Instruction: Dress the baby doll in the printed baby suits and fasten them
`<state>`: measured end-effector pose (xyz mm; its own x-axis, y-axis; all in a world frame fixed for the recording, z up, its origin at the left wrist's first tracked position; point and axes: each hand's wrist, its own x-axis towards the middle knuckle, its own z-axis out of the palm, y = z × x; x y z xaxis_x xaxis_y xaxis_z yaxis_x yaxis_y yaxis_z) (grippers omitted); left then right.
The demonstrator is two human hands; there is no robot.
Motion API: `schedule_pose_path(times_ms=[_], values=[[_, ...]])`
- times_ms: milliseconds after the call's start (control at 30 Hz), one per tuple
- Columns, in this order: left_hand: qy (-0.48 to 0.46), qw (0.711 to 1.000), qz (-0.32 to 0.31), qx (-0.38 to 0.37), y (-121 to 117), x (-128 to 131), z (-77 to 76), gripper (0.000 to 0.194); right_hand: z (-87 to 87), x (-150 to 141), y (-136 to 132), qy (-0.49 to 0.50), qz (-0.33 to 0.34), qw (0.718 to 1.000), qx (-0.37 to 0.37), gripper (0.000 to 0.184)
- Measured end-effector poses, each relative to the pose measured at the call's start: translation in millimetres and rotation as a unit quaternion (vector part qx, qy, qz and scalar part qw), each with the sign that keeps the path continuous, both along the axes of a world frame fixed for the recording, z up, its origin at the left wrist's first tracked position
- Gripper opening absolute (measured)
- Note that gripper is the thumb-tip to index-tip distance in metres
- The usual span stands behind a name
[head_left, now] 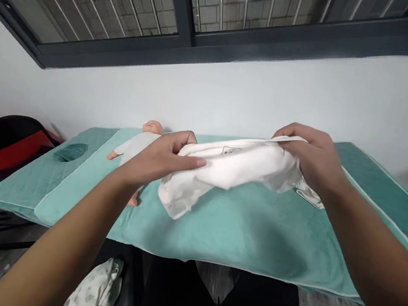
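A white baby garment (224,168) is stretched between my two hands above the teal towel (253,235) that covers the table. My left hand (163,158) is closed on the garment's left end, thumb on top. My right hand (312,155) is closed on its right end, fingers curled over the edge. The garment's lower part droops onto the towel. A baby doll (139,144) in a pale suit lies on its back on the towel, behind my left hand, head toward the wall.
The padded table has a face hole (71,151) at its left end. A red and black object (2,146) sits to the far left. Patterned cloth (96,289) lies below the table's front edge. A white wall and dark window frame stand behind.
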<state>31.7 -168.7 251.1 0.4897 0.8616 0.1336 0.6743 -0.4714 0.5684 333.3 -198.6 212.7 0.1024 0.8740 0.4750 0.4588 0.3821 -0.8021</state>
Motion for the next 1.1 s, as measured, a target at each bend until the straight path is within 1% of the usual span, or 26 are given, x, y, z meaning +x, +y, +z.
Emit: schedule_pose_path(times_ms=[33,100,167,200,233,267,367,433,467,533,600,633,700,733,800,867,900,933,1000,1033,1100], values=[[0.033,0.999,-0.002,0.013,1,-6,0.7,0.031,1.7,3,-5,-0.005,0.004,1.0,-0.019,0.013],[0.119,0.99,0.0,0.07,4,-15,-1.3,0.029,1.2,9,-11,-0.043,-0.007,0.998,-0.051,0.012],[0.182,0.976,0.008,0.122,6,-22,-7.2,0.027,-5.1,14,-15,-0.096,-0.024,0.992,-0.073,0.013],[0.193,0.973,0.015,0.126,7,-25,-11.6,0.026,-10.3,16,-17,-0.121,-0.028,0.989,-0.086,0.015],[0.191,0.975,0.022,0.111,7,-28,-17.0,0.026,-16.6,19,-19,-0.139,-0.026,0.984,-0.105,0.017],[0.181,0.98,0.027,0.08,6,-32,-23.4,0.027,-23.6,21,-21,-0.152,-0.017,0.98,-0.131,0.019],[0.134,0.991,0.027,-0.013,4,-44,-48.1,0.029,-46.1,29,-30,-0.167,0.038,0.958,-0.232,0.028],[0.129,0.991,0.013,-0.032,6,-53,-65.8,0.029,-58.5,35,-33,-0.173,0.087,0.937,-0.289,0.034],[0.136,0.99,0.008,-0.033,8,-56,-73.6,0.028,-63.4,37,-32,-0.177,0.104,0.929,-0.307,0.036],[0.153,0.988,0.006,-0.03,17,-59,-85.8,0.028,-70.8,38,-24,-0.184,0.105,0.924,-0.319,0.038],[0.159,0.987,0.025,-0.021,36,-54,-94.7,0.029,-77.9,35,-5,-0.198,0.063,0.926,-0.314,0.038],[0.16,0.986,0.037,-0.017,51,-49,-99.4,0.029,-82.5,33,10,-0.21,0.037,0.926,-0.31,0.038],[0.167,0.984,0.057,-0.01,90,-37,-113.2,0.03,-96.2,26,46,-0.239,-0.005,0.924,-0.3,0.036],[0.173,0.983,0.055,-0.013,113,-30,-123.3,0.032,-105.8,22,66,-0.256,-0.025,0.922,-0.29,0.034],[0.182,0.98,0.073,-0.014,161,-19,-150.3,0.037,-129.5,13,110,-0.293,-0.072,0.916,-0.266,0.03],[0.191,0.972,0.135,-0.021,204,-10,-183.2,0.043,-156.6,3,150,-0.323,-0.147,0.898,-0.26,0.029],[0.199,0.966,0.161,-0.03,220,-8,-200.0,0.043,-169.9,-2,167,-0.332,-0.175,0.887,-0.271,0.03],[0.204,0.962,0.178,-0.035,233,-6,-215.8,0.043,-182.3,-7,181,-0.342,-0.187,0.877,-0.282,0.03],[0.206,0.957,0.198,-0.047,247,-5,-242.0,0.042,-202.8,-14,200,-0.352,-0.195,0.867,-0.295,0.033],[0.199,0.957,0.205,-0.044,250,-5,-251.7,0.041,-210.2,-15,206,-0.352,-0.193,0.866,-0.298,0.034],[0.177,0.959,0.217,-0.037,250,-9,-263.6,0.041,-219.4,-10,210,-0.34,-0.176,0.876,-0.294,0.037]])
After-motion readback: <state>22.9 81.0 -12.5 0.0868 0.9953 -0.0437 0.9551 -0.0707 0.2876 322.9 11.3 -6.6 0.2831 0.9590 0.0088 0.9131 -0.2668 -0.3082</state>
